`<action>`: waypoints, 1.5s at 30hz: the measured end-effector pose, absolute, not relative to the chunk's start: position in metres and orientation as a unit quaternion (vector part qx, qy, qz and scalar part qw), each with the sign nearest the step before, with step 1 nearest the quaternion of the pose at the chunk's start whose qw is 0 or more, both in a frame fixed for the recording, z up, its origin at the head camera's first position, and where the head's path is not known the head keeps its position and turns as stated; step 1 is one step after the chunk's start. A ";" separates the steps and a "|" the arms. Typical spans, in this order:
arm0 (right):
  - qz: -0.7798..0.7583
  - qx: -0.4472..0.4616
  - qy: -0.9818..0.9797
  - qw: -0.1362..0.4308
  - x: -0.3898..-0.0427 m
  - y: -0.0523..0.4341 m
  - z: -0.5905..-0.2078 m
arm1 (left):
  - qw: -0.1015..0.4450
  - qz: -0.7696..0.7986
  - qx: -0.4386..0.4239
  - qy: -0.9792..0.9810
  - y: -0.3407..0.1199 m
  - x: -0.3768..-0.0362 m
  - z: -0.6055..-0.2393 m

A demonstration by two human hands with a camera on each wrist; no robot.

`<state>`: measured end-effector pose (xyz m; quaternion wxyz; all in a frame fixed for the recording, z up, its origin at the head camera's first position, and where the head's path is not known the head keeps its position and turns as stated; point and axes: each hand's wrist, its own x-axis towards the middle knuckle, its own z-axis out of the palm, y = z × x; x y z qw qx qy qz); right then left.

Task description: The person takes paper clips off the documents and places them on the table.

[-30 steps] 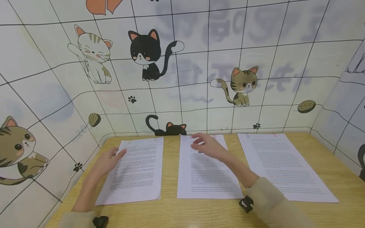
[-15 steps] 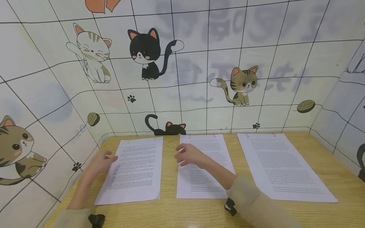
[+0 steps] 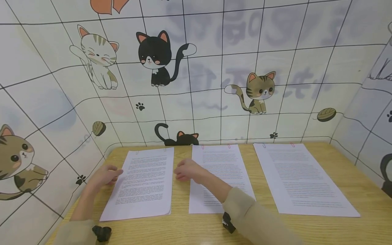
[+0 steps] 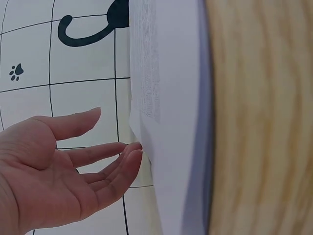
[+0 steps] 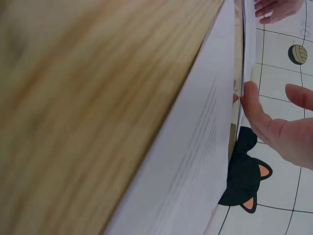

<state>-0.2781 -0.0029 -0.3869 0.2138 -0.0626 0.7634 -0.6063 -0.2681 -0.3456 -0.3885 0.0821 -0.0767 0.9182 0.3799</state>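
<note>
I see three stapled-looking stacks of printed white sheets on the wooden desk (image 3: 183, 228), side by side. The left stack (image 3: 144, 183) is the one both hands bracket: white paper, dense small black text, a few coloured lines, clips at its far edge by the wall. It lies flat at the left of the desk, long axis running from the near edge away toward the cat-print wall (image 3: 196, 85), top end slightly tilted right, text head pointing away from me.

Left hand (image 3: 102, 177) sits at the stack's left edge, fingers straight and relaxed, spread apart, clamping nothing; the left wrist view shows fingertips (image 4: 129, 156) just at the paper edge, and I can't tell if they actually touch.

Right hand (image 3: 187, 170) is over the gap between the left stack and the middle stack (image 3: 225, 170), fingers loosely extended, holding nothing; the right wrist view shows a finger (image 5: 254, 110) against the left stack's right edge.

Right stack (image 3: 301, 177) lies well apart, untouched.
</note>
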 end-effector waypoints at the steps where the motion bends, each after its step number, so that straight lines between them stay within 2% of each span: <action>1: -0.611 -0.058 0.759 0.216 -0.278 -0.006 -0.387 | 0.083 0.381 -0.076 0.918 -0.346 -0.269 -0.389; 19: -0.643 0.018 0.727 0.241 -0.285 -0.020 -0.385 | 0.098 0.392 -0.089 0.910 -0.343 -0.270 -0.387; 32: -0.627 0.003 0.742 0.236 -0.287 -0.020 -0.386 | 0.088 0.399 -0.095 0.908 -0.345 -0.271 -0.388; 45: -0.624 -0.033 0.744 0.237 -0.283 -0.023 -0.387 | 0.077 0.432 -0.046 0.898 -0.341 -0.257 -0.381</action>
